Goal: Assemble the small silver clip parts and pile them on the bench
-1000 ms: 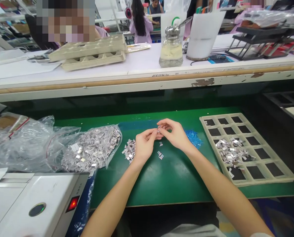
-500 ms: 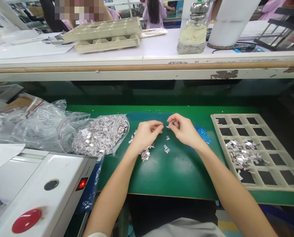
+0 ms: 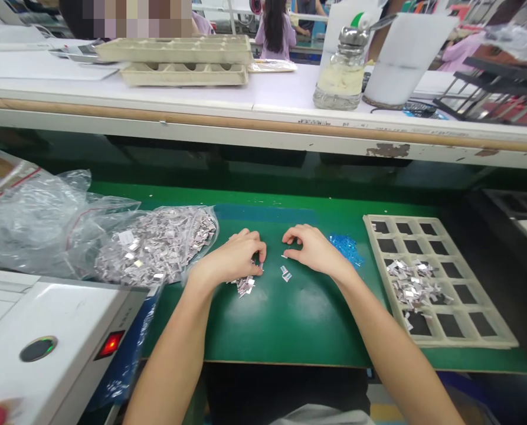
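My left hand (image 3: 234, 255) is over a small pile of flat silvery metal pieces (image 3: 245, 287). Its fingers are curled in, and a small metal piece (image 3: 262, 267) shows at the fingertips. To the right, my right hand (image 3: 310, 247) has thumb and forefinger apart, with one tiny silvery piece (image 3: 284, 256) at the thumb tip; it looks loose, not gripped. A few loose metal pieces (image 3: 285, 274) lie on the green mat between the hands. Beside the right hand is a heap of small blue parts (image 3: 346, 249).
A clear plastic bag (image 3: 157, 245) full of metal pieces lies at left, behind a white machine (image 3: 68, 330). At right stands a divided tray (image 3: 458, 342) with metal pieces in it. A shelf (image 3: 263, 118) crosses ahead, bearing stacked trays (image 3: 186, 74) and a glass bottle (image 3: 340, 77).
My hands have moved apart. The left went leftward and down to the pile, while the right thumb and forefinger parted. The camera view has shifted slightly.
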Demonstrator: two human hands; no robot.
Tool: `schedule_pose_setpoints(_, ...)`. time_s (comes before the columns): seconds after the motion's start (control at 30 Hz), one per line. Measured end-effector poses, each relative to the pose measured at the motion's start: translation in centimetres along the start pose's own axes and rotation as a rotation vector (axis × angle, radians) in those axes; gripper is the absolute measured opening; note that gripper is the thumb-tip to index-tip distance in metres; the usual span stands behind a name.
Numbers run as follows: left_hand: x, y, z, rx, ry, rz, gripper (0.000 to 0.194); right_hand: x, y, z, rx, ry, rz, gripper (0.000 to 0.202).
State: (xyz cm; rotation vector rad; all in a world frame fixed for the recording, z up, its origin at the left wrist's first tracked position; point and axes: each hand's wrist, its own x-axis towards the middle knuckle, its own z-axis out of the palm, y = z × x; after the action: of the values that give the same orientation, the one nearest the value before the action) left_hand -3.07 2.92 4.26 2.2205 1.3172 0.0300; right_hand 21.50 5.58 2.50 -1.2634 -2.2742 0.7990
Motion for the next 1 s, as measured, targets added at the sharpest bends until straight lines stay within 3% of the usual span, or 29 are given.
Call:
schedule_pose_setpoints(0.1,-0.1,-0.1,-0.2,-0.027,-0.017,0.007,0.006,0.4,1.2,-0.7,-0.056,0.176,0.027,0.009)
schedule_pose_setpoints(0.23,-0.1,0.2,-0.5,-0.066,0.084,0.056,0.026,1.4,4.5,-1.6,-0.214,0.429,0.078,0.025)
schedule_pose_setpoints(0.37,0.6,1.0,-0.3,-0.167,0.216,0.054,0.031,2.6,7.6,-1.9,-0.302,0.394,0.125,0.036)
schedule_pose_setpoints(0.53,1.6,1.3,0.4,-0.387,0.368,0.057,0.025,3.4,9.0,-2.3,-0.332,0.316,0.168,0.039)
schedule_pose_setpoints(0.73,2.2,1.6,0.8,-0.747,0.440,-0.005,0.012,3.5,8.7,-2.6,-0.299,0.320,0.185,0.029)
schedule_pose_setpoints(0.87,2.7,1.9,1.1,-0.918,0.487,-0.028,0.020,3.3,7.6,-2.4,-0.314,0.357,0.167,0.018)
schedule_pose_setpoints(1.0,3.1,2.1,1.4,-1.030,0.525,-0.017,0.025,2.7,6.3,-2.5,-0.349,0.313,0.170,0.019)
